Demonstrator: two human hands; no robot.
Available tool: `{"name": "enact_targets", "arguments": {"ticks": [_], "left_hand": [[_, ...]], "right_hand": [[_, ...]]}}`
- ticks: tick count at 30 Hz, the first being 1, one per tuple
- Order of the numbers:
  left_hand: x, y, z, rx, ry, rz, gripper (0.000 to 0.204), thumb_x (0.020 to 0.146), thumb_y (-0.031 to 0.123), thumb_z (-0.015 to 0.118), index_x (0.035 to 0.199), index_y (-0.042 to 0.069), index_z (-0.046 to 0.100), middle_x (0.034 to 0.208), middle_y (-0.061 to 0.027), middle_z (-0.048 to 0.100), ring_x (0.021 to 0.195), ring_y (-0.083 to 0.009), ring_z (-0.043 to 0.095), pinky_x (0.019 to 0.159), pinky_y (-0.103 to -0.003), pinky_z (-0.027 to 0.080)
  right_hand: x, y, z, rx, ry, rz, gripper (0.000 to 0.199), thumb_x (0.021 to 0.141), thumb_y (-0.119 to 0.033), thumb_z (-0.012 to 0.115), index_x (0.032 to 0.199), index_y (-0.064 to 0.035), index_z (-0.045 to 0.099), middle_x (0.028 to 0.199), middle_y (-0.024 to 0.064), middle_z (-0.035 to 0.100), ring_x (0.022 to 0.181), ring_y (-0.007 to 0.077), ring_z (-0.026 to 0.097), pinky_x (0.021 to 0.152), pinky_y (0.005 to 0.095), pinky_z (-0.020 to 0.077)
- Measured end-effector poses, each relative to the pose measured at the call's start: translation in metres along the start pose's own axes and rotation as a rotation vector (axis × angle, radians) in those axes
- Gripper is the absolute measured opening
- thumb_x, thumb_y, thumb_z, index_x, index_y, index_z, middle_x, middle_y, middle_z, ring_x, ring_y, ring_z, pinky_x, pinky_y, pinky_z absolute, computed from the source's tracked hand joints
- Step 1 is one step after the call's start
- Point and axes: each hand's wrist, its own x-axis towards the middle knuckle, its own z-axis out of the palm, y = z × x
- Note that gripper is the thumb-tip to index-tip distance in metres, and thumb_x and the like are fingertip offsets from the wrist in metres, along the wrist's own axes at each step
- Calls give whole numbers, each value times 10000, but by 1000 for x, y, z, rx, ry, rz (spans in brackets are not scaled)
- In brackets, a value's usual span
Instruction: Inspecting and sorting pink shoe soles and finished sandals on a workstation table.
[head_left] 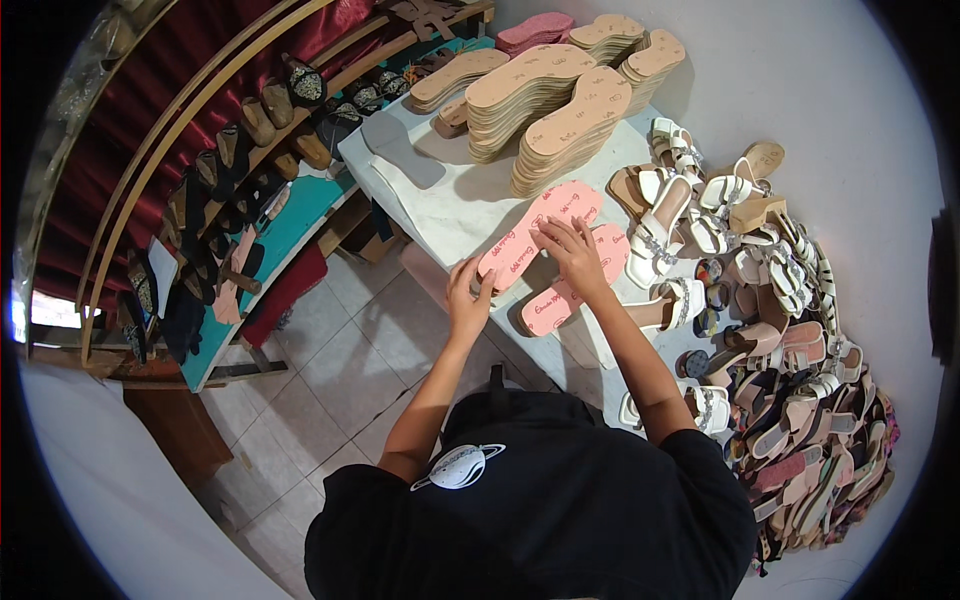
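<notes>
A pink insole [515,250] with red print lies slantwise near the front of the table, seemingly on top of others. My left hand [468,303] grips its near end, with the thumb on the upper face and the fingers along the outer edge. Across its middle rests my right hand [572,255], fingers spread over the surface. A second pink insole [548,312], also seemingly on a small stack, sits just to the right, partly hidden beneath my right hand and forearm. Tall stacks of beige insoles [575,120] stand beyond my hands.
A grey sole-shaped piece [403,150] lies at the table's far left. White sandals [658,235] crowd the right side, beside a large heap of assorted sandals [800,450]. On the left, a teal-topped rack [285,255] carries dark shoes and shoe lasts. Tiled floor [340,365] lies between.
</notes>
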Motion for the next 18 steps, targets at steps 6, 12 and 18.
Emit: {"name": "enact_targets", "arguments": {"ticks": [6,12,18], "left_hand": [[4,7,0,13,-34,-55,370,849,210,601,1187,64,561,1188,-176,538,1140,-295,491,954,-347,368],[6,5,3,108,-5,-5,400,858,277,577,1198,70,549,1163,-135,544,1096,-283,508,948,-395,331],[-2,32,6,432,70,125,444,824,338,594,1212,131,532,1238,-68,464,1199,-261,389,974,-542,205]], "right_hand": [[1,1,0,-10,-17,6,399,786,-85,509,1168,-182,569,1172,0,558,1145,174,489,1007,467,314],[2,4,2,-35,-3,-31,467,730,-39,552,1182,-155,558,1187,22,546,1177,193,468,1008,467,315],[-11,0,-8,-41,-39,63,475,770,-32,514,1220,-184,526,1254,24,498,1211,228,425,1036,489,268]]}}
